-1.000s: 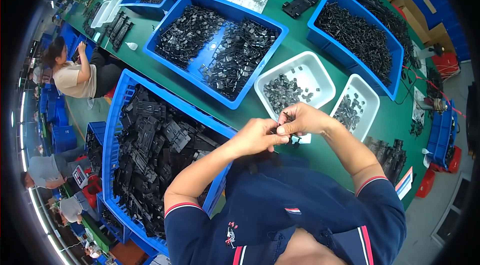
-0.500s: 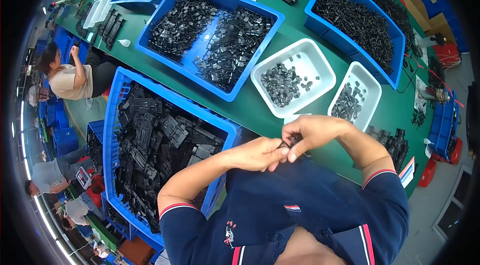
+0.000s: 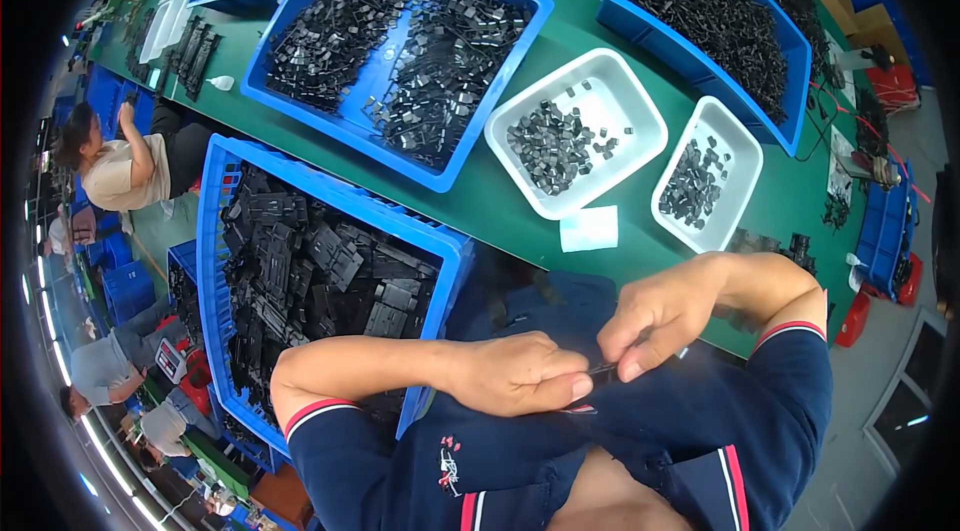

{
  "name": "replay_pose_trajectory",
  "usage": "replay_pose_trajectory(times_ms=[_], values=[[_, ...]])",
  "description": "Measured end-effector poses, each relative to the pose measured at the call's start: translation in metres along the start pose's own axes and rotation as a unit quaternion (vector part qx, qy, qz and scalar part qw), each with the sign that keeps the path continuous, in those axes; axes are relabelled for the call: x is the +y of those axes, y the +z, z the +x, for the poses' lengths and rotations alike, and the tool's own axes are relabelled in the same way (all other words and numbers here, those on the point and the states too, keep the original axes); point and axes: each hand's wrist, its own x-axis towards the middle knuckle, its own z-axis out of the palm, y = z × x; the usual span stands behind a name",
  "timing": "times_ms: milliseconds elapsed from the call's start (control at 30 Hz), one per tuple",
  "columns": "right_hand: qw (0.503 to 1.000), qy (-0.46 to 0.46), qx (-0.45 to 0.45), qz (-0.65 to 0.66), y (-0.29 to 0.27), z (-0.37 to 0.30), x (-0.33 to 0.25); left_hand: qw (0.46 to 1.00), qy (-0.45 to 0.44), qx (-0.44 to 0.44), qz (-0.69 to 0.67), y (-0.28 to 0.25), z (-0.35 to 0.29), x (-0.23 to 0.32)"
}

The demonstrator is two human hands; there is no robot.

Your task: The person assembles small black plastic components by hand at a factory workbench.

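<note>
In front of my chest both hands are closed on a small, thin dark part (image 3: pixel 603 369), mostly hidden by the fingers. My left hand (image 3: pixel 520 373) pinches one end between thumb and curled fingers. At the other end, my right hand (image 3: pixel 665 316) has its thumb and fingertips pressed together. Beyond them on the green table lies a white paper or cloth square (image 3: pixel 590 229). Two white trays stand near it: a larger tray (image 3: pixel 612 109) and a narrower tray (image 3: pixel 738 146), both holding loose small black pieces.
A blue crate (image 3: pixel 400 221) full of flat black plastic parts stands at my left. On the table sit a wide blue bin (image 3: pixel 385 56) of small black parts and another blue bin (image 3: pixel 700 81) at the far right. A seated person (image 3: pixel 125 166) is at the left.
Both hands have come down closer to my chest and moved slightly apart, with the thin part showing between them. The white square is now uncovered. The whole view has shifted a little.
</note>
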Motion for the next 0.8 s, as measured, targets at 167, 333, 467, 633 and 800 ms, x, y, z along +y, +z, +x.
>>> replay_pose_trajectory(times_ms=[167, 333, 467, 633, 800], values=[[0.991, -0.034, 0.13, -0.031, -0.013, -0.074, -0.001, 0.987, 0.089, 0.099, -0.086, -0.029, -0.047, 0.031], [0.794, 0.043, 0.59, -0.138, -0.058, -0.072, 0.037, 0.908, -0.077, 0.391, 0.13, -0.088, 0.022, -0.039], [0.804, 0.022, 0.59, 0.074, -0.077, -0.048, 0.059, 0.885, -0.162, 0.39, 0.195, -0.128, 0.075, -0.102], [0.786, 0.001, 0.614, 0.072, -0.081, -0.045, 0.07, 0.813, -0.156, 0.354, 0.436, -0.141, 0.097, -0.141], [0.742, 0.006, 0.663, 0.102, -0.089, -0.04, 0.077, 0.783, -0.03, 0.42, 0.457, -0.155, 0.089, -0.162]])
